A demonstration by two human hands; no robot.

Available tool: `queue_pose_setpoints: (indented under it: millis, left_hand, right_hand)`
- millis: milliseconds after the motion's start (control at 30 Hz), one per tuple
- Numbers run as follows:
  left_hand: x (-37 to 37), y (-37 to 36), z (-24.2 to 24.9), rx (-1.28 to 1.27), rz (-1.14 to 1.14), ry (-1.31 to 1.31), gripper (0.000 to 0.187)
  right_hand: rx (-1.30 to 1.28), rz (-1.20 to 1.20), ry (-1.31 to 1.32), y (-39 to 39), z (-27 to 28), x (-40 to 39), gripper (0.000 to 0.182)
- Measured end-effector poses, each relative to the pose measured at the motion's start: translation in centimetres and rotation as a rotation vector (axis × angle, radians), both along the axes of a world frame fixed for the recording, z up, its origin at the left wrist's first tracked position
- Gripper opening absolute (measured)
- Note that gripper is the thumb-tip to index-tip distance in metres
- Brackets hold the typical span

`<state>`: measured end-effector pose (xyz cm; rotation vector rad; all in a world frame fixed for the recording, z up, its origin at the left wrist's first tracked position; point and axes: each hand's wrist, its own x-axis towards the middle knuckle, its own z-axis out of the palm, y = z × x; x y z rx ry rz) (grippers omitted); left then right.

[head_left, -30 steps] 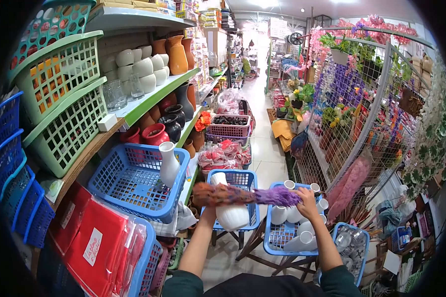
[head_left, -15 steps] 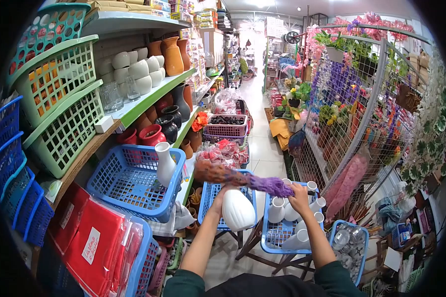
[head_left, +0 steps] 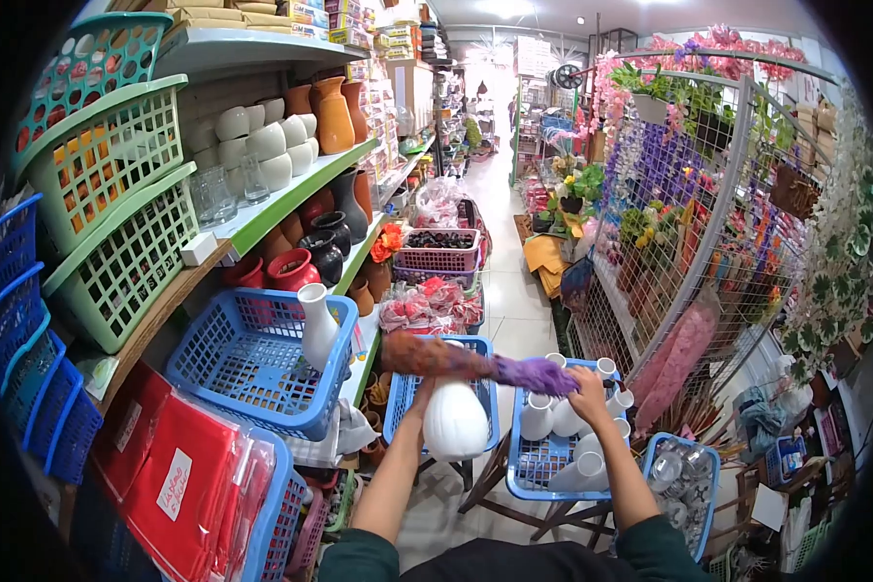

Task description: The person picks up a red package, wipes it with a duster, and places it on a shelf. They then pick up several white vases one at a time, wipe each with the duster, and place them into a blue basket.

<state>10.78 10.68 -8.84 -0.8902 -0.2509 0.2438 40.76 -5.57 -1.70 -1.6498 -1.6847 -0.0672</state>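
My left hand (head_left: 419,403) is closed around a white vase (head_left: 456,427), whose rounded base tilts toward me. My right hand (head_left: 586,390) grips one end of a fluffy duster (head_left: 441,359), brown and orange at its far left part and purple near my fingers. The duster lies across the top of the vase and hides its neck; it is blurred. Under the vase stands a blue basket (head_left: 394,427). Below my right hand, another blue basket (head_left: 553,493) holds several white vases (head_left: 536,417). To the left, one white vase (head_left: 318,325) stands in a third blue basket (head_left: 233,393).
A shelf (head_left: 301,189) with bowls, glasses and pots runs along the left. Red packets (head_left: 179,475) lie at lower left. A wire rack (head_left: 689,233) with artificial flowers is on the right. A small basket (head_left: 684,485) of glassware sits at lower right; a tiled aisle (head_left: 509,301) runs ahead.
The vase in my left hand has shifted slightly left and its base has tipped lower. The duster has moved a little downward across it, still in my right hand.
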Motion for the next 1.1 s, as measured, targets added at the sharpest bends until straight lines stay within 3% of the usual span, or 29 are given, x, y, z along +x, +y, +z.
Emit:
queue_pose_setpoints:
  millis: [67,233,400,467,600,667,733,767,800,867,1000,1067,1100]
  left_hand:
    - [1.0,-1.3,3.3,1.263,0.379,0.454,0.044]
    - [-0.9,-1.8,5.7,1.287,0.427,0.594,0.046]
    - [-3.0,-1.4,6.8,1.159,0.561,0.797,0.050]
    - [-3.2,-3.1,8.3,1.233,0.527,0.914,0.047]
    - [-0.2,-1.9,5.2,1.424,0.534,0.964,0.049]
    - [-0.1,-3.3,7.3,1.286,0.589,0.853,0.046]
    - [-1.4,-0.8,5.5,1.415,0.545,0.747,0.042]
    - [-1.8,-1.7,5.2,1.546,0.755,0.955,0.039]
    - [-3.0,-1.7,5.3,1.192,0.627,0.709,0.044]
    - [-3.2,-0.3,5.8,1.052,0.566,0.347,0.049]
    - [-3.2,-1.5,6.0,1.100,0.699,0.484,0.044]
    - [-2.6,-1.6,5.4,0.926,0.645,0.455,0.048]
    - [-2.5,-1.8,5.1,0.591,0.477,0.223,0.047]
  right_hand:
    - [-0.007,-0.072,0.003,0.8,0.5,-0.8,0.035]
    - [-0.029,-0.050,0.046,-0.3,0.8,-1.1,0.036]
    - [-0.048,0.134,-0.076,-2.5,0.2,0.5,0.030]
    - [-0.067,0.132,-0.031,-2.0,0.7,-0.2,0.029]
    - [0.040,-0.067,0.009,1.0,0.4,-1.9,0.035]
    - [0.024,-0.096,0.015,1.7,-0.1,-2.3,0.038]
    - [0.051,-0.062,0.015,1.2,-0.5,-2.2,0.037]
    - [0.029,-0.007,-0.016,0.6,-0.5,-2.1,0.036]
    - [0.006,0.049,-0.048,0.0,-0.4,-2.1,0.034]
    - [0.039,0.109,-0.036,-0.8,0.2,-1.8,0.028]
    - [-0.055,0.178,-0.064,-1.2,0.3,-1.5,0.025]
    - [0.004,0.099,-0.021,0.0,0.2,-1.8,0.025]
    - [0.041,0.040,-0.020,0.7,0.1,-2.1,0.028]
